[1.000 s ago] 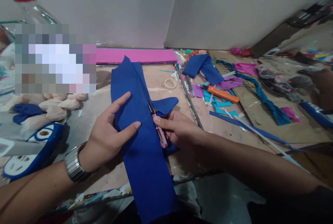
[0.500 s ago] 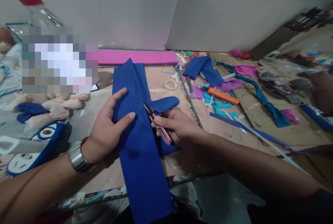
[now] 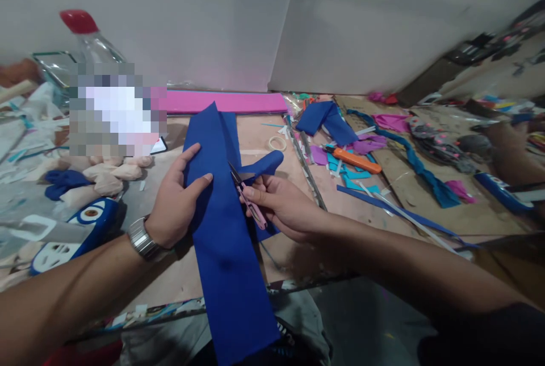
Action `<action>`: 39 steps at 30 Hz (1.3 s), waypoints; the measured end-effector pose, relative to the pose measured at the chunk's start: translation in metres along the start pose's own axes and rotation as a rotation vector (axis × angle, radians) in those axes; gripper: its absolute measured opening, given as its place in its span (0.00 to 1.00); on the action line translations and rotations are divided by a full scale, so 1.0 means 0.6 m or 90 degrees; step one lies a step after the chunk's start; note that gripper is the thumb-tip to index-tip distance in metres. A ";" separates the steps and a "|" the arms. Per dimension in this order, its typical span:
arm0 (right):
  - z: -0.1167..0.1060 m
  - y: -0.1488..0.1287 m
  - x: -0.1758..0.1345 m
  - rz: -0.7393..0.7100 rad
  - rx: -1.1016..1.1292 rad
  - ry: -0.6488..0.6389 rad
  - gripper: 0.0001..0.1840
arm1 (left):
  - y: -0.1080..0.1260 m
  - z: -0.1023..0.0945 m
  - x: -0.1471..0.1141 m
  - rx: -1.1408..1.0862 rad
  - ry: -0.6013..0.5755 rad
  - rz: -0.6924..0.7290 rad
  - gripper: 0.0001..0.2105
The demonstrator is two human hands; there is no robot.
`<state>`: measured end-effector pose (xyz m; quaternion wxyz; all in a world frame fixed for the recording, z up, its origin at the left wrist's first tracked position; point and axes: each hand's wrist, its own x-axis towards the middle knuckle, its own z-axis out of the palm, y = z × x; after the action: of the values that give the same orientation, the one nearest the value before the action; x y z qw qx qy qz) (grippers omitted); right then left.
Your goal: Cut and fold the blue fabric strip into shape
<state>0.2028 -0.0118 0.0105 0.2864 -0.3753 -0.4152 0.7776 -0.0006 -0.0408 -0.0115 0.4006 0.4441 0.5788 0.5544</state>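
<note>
A long strip of blue fabric runs from the table over its front edge toward me. On its left side lies my left hand, index finger and thumb spread apart on the cloth; its other fingers are partly hidden. My right hand grips small pink-handled scissors. Their dark blades point up and left, at the right edge of the upper blue layer. A narrow blue flap sticks out to the right beyond the blades, and part of the cloth beneath is hidden by my right hand.
Behind the fabric lies a flat pink pack. A tape roll, an orange utility knife and folded blue cloth are to the right. Beige fabric pieces and a blue eye-patterned object lie left.
The whole view has shifted slightly. My right hand and the scissors have moved a little left and up along the fabric, and the blue flap has bent. My left hand keeps its place on the cloth.
</note>
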 end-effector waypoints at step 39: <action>-0.002 0.028 0.010 -0.074 -0.045 0.096 0.28 | -0.021 -0.003 0.010 0.077 0.044 0.116 0.38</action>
<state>0.1980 -0.0147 -0.0064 0.3484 -0.4176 -0.4406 0.7142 -0.0048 -0.0351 -0.0237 0.3009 0.4985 0.5821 0.5675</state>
